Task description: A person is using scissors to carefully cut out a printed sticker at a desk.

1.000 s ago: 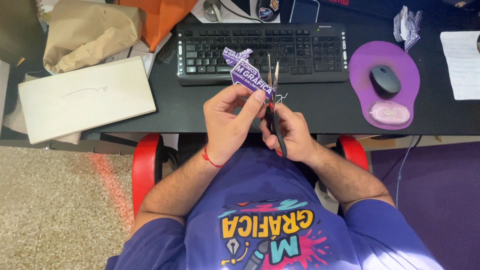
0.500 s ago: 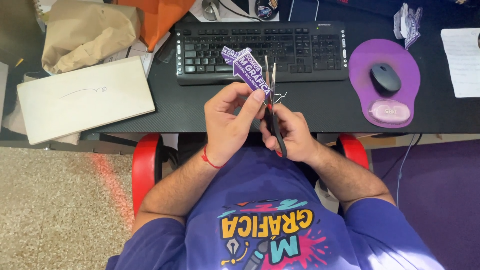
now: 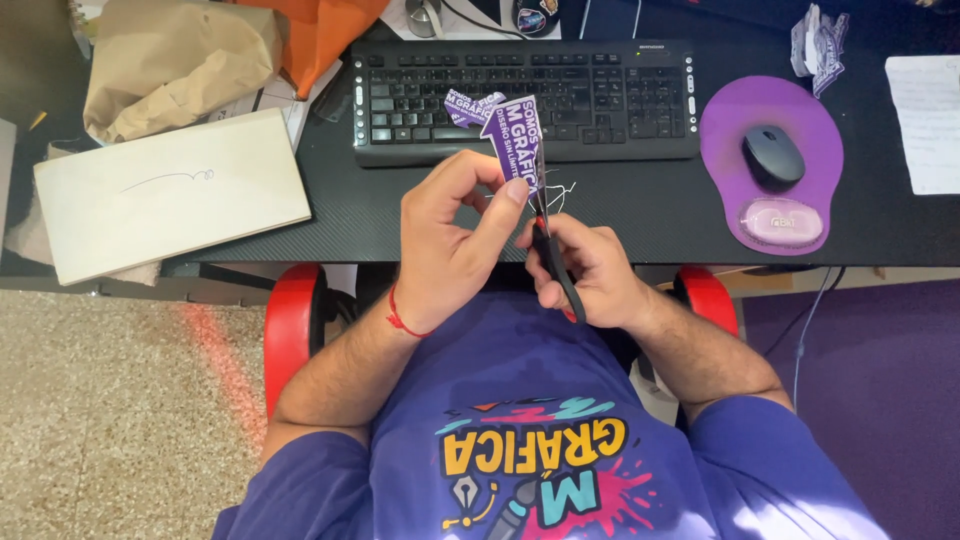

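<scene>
Nearest the camera is the person's purple printed shirt point(image 3: 540, 440), with both forearms rising from it toward 12 o'clock. A red string point(image 3: 403, 316) circles the left wrist. The red arms of a chair point(image 3: 292, 335) show on either side of the body.

The left hand point(image 3: 450, 250) is partly closed, its thumb and forefinger pinching the lower edge of a purple printed sticker strip point(image 3: 510, 135), which stands up from the fingers toward 12 o'clock, over the front of the keyboard. The right hand point(image 3: 585, 265), just beside it at 3 o'clock, is curled shut around the dark handles of a pair of scissors point(image 3: 555, 265). The blades point toward 12 o'clock along the right edge of the strip; they seem to touch the paper, though the view is too small to say how far apart they stand.

Beyond the hands lies the black desk point(image 3: 640, 215). On it, at 12 o'clock, sits 1 black keyboard point(image 3: 525, 100). At 2 o'clock a dark mouse point(image 3: 772, 156) rests on a purple mouse pad point(image 3: 735, 130). At 10 o'clock lie a flat pale box point(image 3: 170, 195) and, farther off, crumpled brown paper point(image 3: 175, 65).
</scene>
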